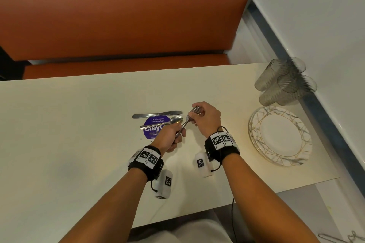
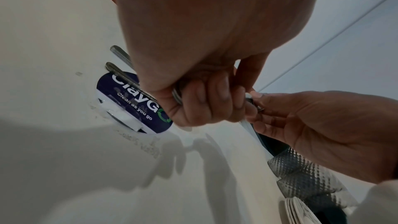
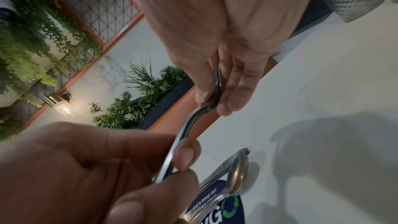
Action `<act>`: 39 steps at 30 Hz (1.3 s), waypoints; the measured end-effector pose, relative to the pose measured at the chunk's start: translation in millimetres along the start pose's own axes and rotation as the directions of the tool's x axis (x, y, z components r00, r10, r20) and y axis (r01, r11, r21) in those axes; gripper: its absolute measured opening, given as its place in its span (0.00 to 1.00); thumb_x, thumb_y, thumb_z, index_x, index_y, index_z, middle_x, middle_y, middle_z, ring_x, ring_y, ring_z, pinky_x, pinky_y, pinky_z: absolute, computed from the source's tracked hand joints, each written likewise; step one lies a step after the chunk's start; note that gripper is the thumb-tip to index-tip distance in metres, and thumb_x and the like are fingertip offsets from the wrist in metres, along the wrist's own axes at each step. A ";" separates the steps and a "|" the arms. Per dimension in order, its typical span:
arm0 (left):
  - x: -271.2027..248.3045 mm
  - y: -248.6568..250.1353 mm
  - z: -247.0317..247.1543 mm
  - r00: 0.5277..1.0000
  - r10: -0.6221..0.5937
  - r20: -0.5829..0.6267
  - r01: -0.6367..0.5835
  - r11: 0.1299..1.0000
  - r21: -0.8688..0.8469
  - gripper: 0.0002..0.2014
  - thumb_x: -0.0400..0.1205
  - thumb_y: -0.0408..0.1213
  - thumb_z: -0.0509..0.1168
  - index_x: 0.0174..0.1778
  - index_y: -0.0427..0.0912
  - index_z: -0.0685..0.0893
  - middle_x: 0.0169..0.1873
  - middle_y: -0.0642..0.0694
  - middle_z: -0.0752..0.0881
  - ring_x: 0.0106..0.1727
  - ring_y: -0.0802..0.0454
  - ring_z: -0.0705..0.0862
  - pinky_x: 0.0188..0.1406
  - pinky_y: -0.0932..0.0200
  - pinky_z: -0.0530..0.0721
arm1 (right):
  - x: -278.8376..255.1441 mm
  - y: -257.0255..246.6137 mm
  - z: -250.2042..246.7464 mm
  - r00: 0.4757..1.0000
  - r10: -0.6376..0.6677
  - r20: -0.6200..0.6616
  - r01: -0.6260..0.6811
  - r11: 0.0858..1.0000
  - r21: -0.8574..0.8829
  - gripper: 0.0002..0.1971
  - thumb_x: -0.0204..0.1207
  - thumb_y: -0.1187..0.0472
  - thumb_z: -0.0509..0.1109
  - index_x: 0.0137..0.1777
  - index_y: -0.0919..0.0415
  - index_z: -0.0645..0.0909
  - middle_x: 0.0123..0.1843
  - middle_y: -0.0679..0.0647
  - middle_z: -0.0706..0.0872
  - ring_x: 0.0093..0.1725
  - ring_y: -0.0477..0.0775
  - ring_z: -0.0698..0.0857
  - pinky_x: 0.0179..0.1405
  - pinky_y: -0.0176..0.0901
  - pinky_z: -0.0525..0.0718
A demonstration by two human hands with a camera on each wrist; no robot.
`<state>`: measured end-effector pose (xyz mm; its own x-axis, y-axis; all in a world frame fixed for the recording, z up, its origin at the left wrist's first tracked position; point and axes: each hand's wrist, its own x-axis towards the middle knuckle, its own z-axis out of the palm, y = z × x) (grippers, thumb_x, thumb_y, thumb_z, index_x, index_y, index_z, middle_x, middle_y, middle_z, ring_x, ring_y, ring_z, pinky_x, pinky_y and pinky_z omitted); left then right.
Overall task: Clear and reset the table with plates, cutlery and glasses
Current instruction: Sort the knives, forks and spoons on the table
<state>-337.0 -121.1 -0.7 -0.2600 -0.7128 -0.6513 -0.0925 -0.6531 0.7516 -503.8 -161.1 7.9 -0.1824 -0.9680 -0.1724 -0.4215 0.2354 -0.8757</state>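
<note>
A metal fork (image 1: 185, 123), possibly two stacked together, is held slanted above the cream table (image 1: 79, 124). My left hand (image 1: 171, 140) grips its handle end (image 2: 177, 94). My right hand (image 1: 205, 118) pinches the tine end (image 3: 216, 88) between thumb and fingers. Just beyond the hands, a knife (image 1: 157, 115) and a spoon (image 1: 164, 122) lie side by side on the table. A stack of marbled, gold-lined plates (image 1: 280, 136) sits at the right. Several grey textured glasses (image 1: 284, 83) stand behind the plates.
The spoon lies across a round purple sticker (image 1: 156, 122) on the tabletop. An orange bench (image 1: 118, 21) runs along the table's far side. A white wall with a dark ledge (image 1: 316, 108) borders the right edge. The table's near edge ends by my body.
</note>
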 end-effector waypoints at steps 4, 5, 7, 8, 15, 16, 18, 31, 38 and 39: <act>-0.2 -3.0 -5.1 0.999 0.011 -0.037 -0.010 1.000 0.025 0.18 0.90 0.44 0.56 0.34 0.46 0.80 0.24 0.52 0.73 0.23 0.56 0.66 0.23 0.61 0.63 | 4.7 -2.3 2.5 0.996 -0.012 0.089 0.020 0.995 -0.093 0.11 0.75 0.63 0.78 0.57 0.57 0.87 0.42 0.57 0.92 0.32 0.53 0.91 0.34 0.39 0.89; 1.0 -4.7 -7.2 0.998 0.022 -0.051 -0.020 0.999 0.044 0.18 0.89 0.44 0.57 0.33 0.47 0.79 0.24 0.52 0.73 0.24 0.56 0.66 0.24 0.61 0.64 | 5.8 -3.1 2.6 0.993 -0.014 0.120 0.028 0.992 -0.120 0.10 0.78 0.62 0.76 0.58 0.57 0.87 0.42 0.56 0.92 0.32 0.52 0.91 0.38 0.42 0.90; 4.0 -7.6 -12.4 0.996 0.044 -0.080 -0.035 0.994 0.105 0.18 0.88 0.44 0.57 0.32 0.47 0.79 0.26 0.52 0.75 0.26 0.55 0.68 0.27 0.60 0.66 | 7.8 -4.9 2.6 0.987 -0.017 0.161 0.040 0.989 -0.144 0.08 0.82 0.63 0.70 0.58 0.59 0.88 0.40 0.54 0.91 0.31 0.52 0.91 0.41 0.46 0.92; 4.3 -8.6 -15.8 0.993 0.067 -0.096 -0.051 0.986 0.156 0.17 0.88 0.44 0.57 0.33 0.46 0.80 0.27 0.52 0.76 0.28 0.54 0.70 0.29 0.59 0.68 | 8.8 -4.7 3.6 0.986 -0.016 0.167 0.041 0.988 -0.148 0.08 0.83 0.64 0.69 0.56 0.60 0.89 0.39 0.53 0.91 0.31 0.53 0.91 0.41 0.47 0.92; 4.8 -28.4 -55.8 0.905 0.375 -0.201 -0.182 0.768 0.614 0.09 0.80 0.38 0.73 0.52 0.54 0.83 0.37 0.55 0.87 0.41 0.54 0.87 0.45 0.57 0.86 | 0.8 13.8 27.0 0.988 0.143 0.062 -0.138 0.988 -0.068 0.06 0.82 0.65 0.71 0.49 0.60 0.90 0.39 0.56 0.93 0.31 0.55 0.92 0.39 0.49 0.93; 6.1 -31.3 -63.2 0.888 0.410 -0.207 -0.194 0.744 0.640 0.10 0.79 0.35 0.73 0.52 0.53 0.84 0.40 0.55 0.87 0.42 0.55 0.87 0.45 0.58 0.86 | -1.0 17.8 31.2 0.980 0.194 0.047 -0.193 0.981 -0.029 0.05 0.82 0.65 0.71 0.49 0.60 0.89 0.40 0.57 0.93 0.32 0.55 0.92 0.38 0.49 0.93; 10.7 -39.0 -74.4 0.858 0.475 -0.193 -0.211 0.671 0.711 0.09 0.79 0.31 0.73 0.51 0.49 0.88 0.46 0.54 0.86 0.45 0.54 0.85 0.48 0.57 0.85 | -4.9 26.0 39.2 0.960 0.276 0.056 -0.277 0.961 0.007 0.05 0.83 0.65 0.71 0.50 0.61 0.88 0.41 0.58 0.93 0.31 0.54 0.93 0.33 0.43 0.92; 27.7 -70.3 -89.1 0.798 0.525 -0.297 -0.066 0.566 0.822 0.10 0.77 0.27 0.77 0.51 0.43 0.94 0.48 0.44 0.89 0.54 0.40 0.82 0.48 0.49 0.82 | -12.4 54.8 71.0 0.961 0.118 0.250 -0.044 0.958 -0.282 0.12 0.75 0.57 0.79 0.56 0.60 0.90 0.50 0.55 0.88 0.44 0.52 0.85 0.50 0.41 0.84; 25.3 -68.7 -83.0 0.803 0.506 -0.314 -0.036 0.568 0.822 0.12 0.76 0.25 0.76 0.52 0.42 0.95 0.50 0.42 0.90 0.54 0.39 0.81 0.52 0.46 0.85 | -6.8 57.5 59.9 0.876 0.008 0.482 0.284 0.799 -0.530 0.10 0.79 0.63 0.74 0.59 0.61 0.85 0.61 0.54 0.77 0.54 0.56 0.82 0.63 0.51 0.83; 24.9 -68.4 -82.5 0.802 0.509 -0.314 -0.035 0.564 0.825 0.12 0.76 0.24 0.76 0.52 0.42 0.95 0.50 0.42 0.90 0.54 0.38 0.82 0.52 0.45 0.85 | -6.7 58.4 60.9 0.877 -0.007 0.481 0.300 0.790 -0.535 0.10 0.79 0.63 0.74 0.59 0.61 0.85 0.62 0.55 0.76 0.55 0.57 0.82 0.64 0.51 0.83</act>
<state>-257.9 -115.3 -76.9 0.0461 -0.9839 -0.1724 -0.8360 -0.1325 0.5324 -473.1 -146.2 -69.5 0.2701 -0.8922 -0.3618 -0.8630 -0.0577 -0.5019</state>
